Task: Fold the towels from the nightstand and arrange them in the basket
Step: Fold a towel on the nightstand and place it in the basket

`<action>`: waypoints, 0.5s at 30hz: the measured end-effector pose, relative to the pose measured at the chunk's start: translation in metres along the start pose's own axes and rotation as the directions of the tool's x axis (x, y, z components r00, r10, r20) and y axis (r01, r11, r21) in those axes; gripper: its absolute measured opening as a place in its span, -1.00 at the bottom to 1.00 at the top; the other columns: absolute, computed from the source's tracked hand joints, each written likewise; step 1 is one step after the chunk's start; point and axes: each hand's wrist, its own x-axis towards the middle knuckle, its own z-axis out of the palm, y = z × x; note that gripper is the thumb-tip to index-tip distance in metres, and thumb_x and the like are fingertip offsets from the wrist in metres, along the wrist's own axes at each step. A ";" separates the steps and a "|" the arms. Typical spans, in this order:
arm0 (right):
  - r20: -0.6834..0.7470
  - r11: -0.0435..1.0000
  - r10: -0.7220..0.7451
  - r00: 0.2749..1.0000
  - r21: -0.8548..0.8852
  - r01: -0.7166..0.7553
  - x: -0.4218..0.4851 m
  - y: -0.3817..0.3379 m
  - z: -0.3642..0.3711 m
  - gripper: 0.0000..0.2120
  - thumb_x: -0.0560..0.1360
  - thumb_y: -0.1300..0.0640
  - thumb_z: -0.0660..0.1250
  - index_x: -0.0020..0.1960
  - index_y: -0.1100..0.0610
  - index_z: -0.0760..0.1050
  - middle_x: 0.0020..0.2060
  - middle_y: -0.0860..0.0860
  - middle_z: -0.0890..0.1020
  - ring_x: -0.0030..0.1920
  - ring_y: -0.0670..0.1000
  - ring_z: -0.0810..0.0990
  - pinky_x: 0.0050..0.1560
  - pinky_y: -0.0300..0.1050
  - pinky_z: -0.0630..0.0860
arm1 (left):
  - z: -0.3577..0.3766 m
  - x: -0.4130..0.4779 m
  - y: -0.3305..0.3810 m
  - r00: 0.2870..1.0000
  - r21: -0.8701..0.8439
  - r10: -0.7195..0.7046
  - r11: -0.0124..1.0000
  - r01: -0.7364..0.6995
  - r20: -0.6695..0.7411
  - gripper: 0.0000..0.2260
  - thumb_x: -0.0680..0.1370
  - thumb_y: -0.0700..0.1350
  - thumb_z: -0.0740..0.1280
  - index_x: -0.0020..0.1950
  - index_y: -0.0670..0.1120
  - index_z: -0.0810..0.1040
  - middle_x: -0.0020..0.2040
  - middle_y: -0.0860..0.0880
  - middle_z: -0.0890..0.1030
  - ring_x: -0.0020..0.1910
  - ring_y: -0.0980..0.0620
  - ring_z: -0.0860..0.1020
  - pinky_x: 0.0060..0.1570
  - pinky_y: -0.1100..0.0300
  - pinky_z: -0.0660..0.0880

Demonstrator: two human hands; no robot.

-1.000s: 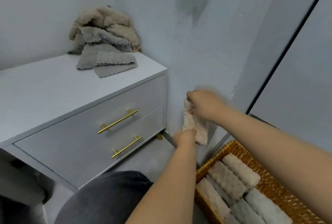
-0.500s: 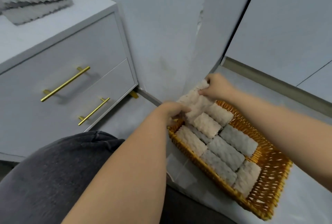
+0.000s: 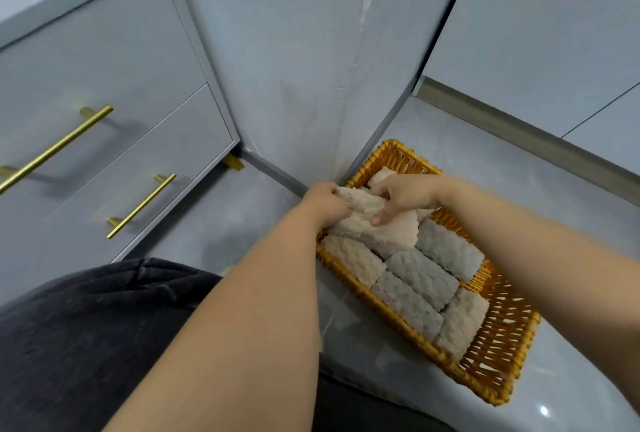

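We logged both hands on one folded beige towel [image 3: 379,234] over the far left corner of the wicker basket [image 3: 498,393]. The left hand [image 3: 325,205] gripped the towel's left end, fingers [image 3: 341,212] curled round it. The right hand [image 3: 405,194] pinched the top edge, thumb pressed down on the pile, other fingers bent over the far side. The towel lay tilted, its lower part touching the rolls beneath; we could not tell if it was fully seated. In the basket we counted three grey rolls [image 3: 420,277] side by side in the middle, a near beige roll [image 3: 355,258] at the left rim, a right beige roll [image 3: 462,324] past the grey ones, and a far beige piece [image 3: 381,173] peeking out behind the right hand. The basket sat on the grey floor [image 3: 502,168], its far corner just beside the wall [image 3: 277,51]. The white nightstand [image 3: 114,61] stood left, well apart from the basket, with brass handles [image 3: 142,205] on its two drawers. A dark trouser leg [image 3: 86,345] filled the lower left.
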 end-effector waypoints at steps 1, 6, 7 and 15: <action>-0.031 1.000 -0.007 1.000 0.008 0.007 0.003 0.003 0.007 -0.83 0.43 -0.01 0.45 -0.16 0.06 0.52 -0.36 -0.17 0.46 -0.33 -0.19 0.41 -0.29 -0.33 0.27 | 0.001 0.002 -0.001 1.000 0.006 0.005 1.000 -0.005 -0.001 -0.86 0.52 -0.22 0.35 0.06 -0.16 0.47 0.01 -0.10 0.46 0.00 -0.05 0.45 -0.04 0.16 0.38; -0.173 0.974 0.187 0.967 0.157 -0.161 0.034 0.040 0.040 -0.78 0.42 -0.02 0.47 -0.04 0.07 0.53 -0.09 -0.07 0.55 -0.03 -0.06 0.52 0.05 -0.16 0.46 | 0.004 0.013 -0.009 0.994 0.126 -0.011 0.992 0.025 -0.110 -0.63 0.57 -0.16 0.29 0.36 -0.19 0.38 0.29 -0.15 0.46 0.28 -0.13 0.43 0.11 0.14 0.40; -0.193 0.967 0.244 0.950 0.120 -0.224 0.039 0.046 0.049 -0.67 0.41 -0.03 0.47 0.05 0.15 0.54 -0.02 0.00 0.57 0.03 0.02 0.53 0.10 -0.10 0.47 | 0.002 0.016 -0.012 0.991 0.170 -0.022 0.985 0.044 -0.128 -0.66 0.57 -0.19 0.26 0.34 -0.19 0.40 0.30 -0.15 0.46 0.25 -0.13 0.44 0.04 0.16 0.41; -0.222 0.899 0.376 0.900 0.324 -0.296 0.077 0.051 0.101 -0.71 0.53 0.03 0.32 0.11 0.22 0.47 -0.03 0.09 0.50 -0.11 0.02 0.48 -0.18 -0.13 0.41 | -0.002 0.029 -0.034 0.997 0.436 -0.059 0.897 0.074 -0.049 -0.62 0.57 -0.19 0.20 0.40 -0.13 0.40 0.38 -0.12 0.42 0.33 -0.11 0.40 0.20 0.16 0.39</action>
